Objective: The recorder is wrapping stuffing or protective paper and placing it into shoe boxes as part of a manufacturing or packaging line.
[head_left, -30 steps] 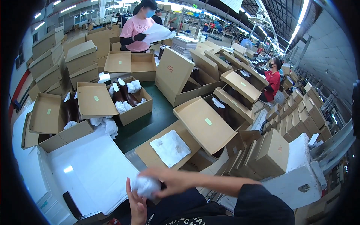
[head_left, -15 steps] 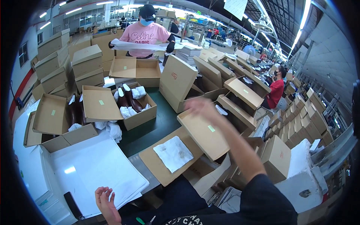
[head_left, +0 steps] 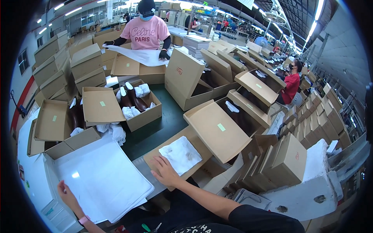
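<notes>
The person's own body shows only at the near edge of the head view. The right arm wears a black short sleeve (head_left: 248, 215) that ends above the elbow, leaving the forearm bare down to the right hand (head_left: 166, 173), which carries no glove, ring or watch that can be made out. The black top (head_left: 194, 227) has pale printed lettering across the chest, cut off by the lower rim. The left hand (head_left: 67, 194) is also bare; on its wrist sits a pink band (head_left: 82, 220) with a small pale face, like a watch or bracelet. The left forearm below it is uncovered.
</notes>
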`<state>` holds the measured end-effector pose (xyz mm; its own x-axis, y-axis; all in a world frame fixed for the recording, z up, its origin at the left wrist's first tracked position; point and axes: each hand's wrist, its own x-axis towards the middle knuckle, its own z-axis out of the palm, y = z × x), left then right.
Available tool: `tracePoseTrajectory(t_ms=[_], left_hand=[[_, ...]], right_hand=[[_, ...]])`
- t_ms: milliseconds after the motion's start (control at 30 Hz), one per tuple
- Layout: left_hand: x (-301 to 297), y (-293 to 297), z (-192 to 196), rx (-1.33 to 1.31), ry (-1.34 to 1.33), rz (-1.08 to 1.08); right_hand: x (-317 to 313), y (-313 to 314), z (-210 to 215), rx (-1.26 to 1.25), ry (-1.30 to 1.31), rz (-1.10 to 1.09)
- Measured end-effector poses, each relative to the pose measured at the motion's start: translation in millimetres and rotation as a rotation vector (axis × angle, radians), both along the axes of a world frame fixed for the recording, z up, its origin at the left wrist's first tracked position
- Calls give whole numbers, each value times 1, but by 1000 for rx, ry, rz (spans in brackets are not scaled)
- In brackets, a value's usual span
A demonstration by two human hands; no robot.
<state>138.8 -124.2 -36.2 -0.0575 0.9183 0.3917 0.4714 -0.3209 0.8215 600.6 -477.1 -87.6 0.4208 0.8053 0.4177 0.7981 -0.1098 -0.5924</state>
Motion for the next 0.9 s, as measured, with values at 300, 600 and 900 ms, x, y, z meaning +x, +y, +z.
tracePoseTrajectory(t_ms=[300,600,900], left_hand=[[-145,95,16,232,632,566],[-169,120,45,14,665,411],[-172,132,72,-38,708,215]], right_hand=[[-15,5,4,-111,-182,66],[-11,4,8,-102,-169,63],[-9,5,13,-108,-154,79]])
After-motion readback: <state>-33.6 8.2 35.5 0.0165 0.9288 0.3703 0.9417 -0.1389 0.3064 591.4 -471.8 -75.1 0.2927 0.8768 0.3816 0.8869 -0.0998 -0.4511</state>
